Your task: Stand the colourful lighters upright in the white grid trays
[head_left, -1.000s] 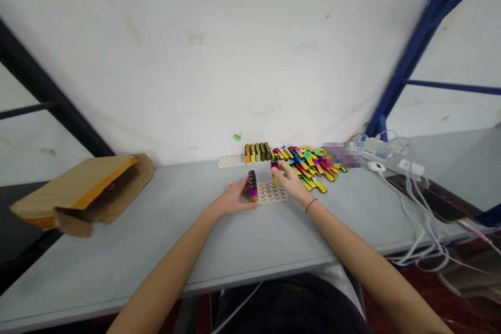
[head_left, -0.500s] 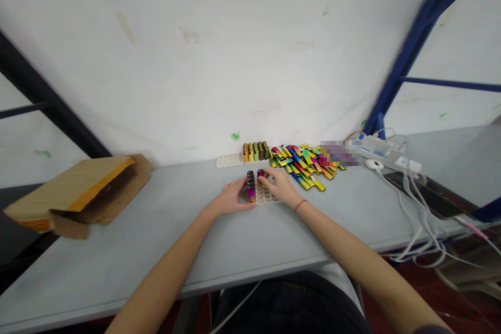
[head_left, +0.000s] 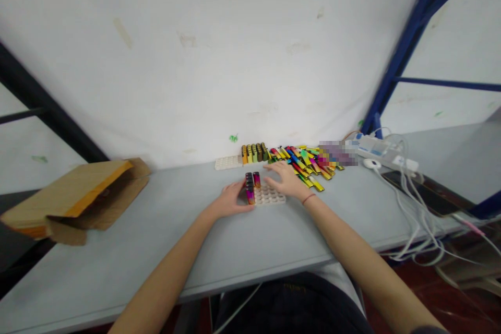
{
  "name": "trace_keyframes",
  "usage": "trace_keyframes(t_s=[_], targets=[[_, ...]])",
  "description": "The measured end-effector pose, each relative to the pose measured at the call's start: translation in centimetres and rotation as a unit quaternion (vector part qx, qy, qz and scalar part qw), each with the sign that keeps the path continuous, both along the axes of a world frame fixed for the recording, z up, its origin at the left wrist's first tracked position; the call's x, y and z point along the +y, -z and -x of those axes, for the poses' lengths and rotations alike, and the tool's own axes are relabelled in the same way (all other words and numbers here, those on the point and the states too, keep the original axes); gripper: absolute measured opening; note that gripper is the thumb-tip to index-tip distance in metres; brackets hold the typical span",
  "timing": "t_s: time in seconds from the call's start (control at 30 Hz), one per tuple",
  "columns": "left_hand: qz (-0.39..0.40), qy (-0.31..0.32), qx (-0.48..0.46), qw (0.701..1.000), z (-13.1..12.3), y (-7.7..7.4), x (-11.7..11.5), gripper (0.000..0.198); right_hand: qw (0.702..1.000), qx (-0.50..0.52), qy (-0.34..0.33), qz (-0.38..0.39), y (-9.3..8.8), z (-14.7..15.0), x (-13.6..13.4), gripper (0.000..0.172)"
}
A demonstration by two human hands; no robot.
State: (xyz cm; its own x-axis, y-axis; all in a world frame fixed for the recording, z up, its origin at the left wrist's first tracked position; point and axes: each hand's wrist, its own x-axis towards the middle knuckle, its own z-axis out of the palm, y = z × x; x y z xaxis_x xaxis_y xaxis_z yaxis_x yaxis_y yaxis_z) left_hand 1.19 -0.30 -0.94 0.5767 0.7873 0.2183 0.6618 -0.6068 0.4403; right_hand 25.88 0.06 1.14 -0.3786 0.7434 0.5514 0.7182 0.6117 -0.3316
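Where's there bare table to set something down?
Bare table shows between the cardboard box and the left hand, and between the near holed tray and the table's front edge. Crowded: beyond the right hand, with the colourful pile, and farther right, with the power strip and cables.

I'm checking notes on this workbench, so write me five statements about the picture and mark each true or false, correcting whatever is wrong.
1. The left hand is at the left end of the near tray. True.
2. The right hand is clenched in a fist. False: it is open, thumb and fingers apart.
3. Every hole in the near tray is filled. False: many are bare; dark-topped purple pieces stand toward its left end.
4. Loose shiny pieces lie heaped to the right of the upright yellow and green pieces. True.
5. The cardboard box is to the right of both hands. False: it lies to their left.
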Motion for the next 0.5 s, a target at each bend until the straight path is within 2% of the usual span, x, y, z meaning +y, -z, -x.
trace_keyframes(t_s=[0.07, 0.13, 0.2, 0.27, 0.5], targets=[[0.000, -0.001, 0.008, 1.000, 0.1, 0.1, 0.1, 0.082, 0.992, -0.002, 0.130, -0.006, -0.2, -2.0, 0.4, 0.032], [0.004, -0.005, 0.015, 1.000, 0.1, 0.1, 0.1, 0.083, 0.961, -0.019, 0.277, 0.015, -0.1, -3.9, 0.9, 0.031], [0.009, -0.006, 0.017, 1.000, 0.2, 0.2, 0.2, 0.082, 0.930, -0.036, 0.363, 0.052, 0.2, -5.4, 1.4, 0.031], [0.008, -0.005, 0.016, 1.000, 0.2, 0.2, 0.2, 0.081, 0.919, -0.051, 0.384, 0.073, 0.5, -6.2, 1.7, 0.031], [0.010, 0.003, 0.008, 1.000, 0.1, -0.2, -0.1, 0.081, 0.929, -0.062, 0.359, 0.060, 1.4, -6.2, 3.0, 0.022]])
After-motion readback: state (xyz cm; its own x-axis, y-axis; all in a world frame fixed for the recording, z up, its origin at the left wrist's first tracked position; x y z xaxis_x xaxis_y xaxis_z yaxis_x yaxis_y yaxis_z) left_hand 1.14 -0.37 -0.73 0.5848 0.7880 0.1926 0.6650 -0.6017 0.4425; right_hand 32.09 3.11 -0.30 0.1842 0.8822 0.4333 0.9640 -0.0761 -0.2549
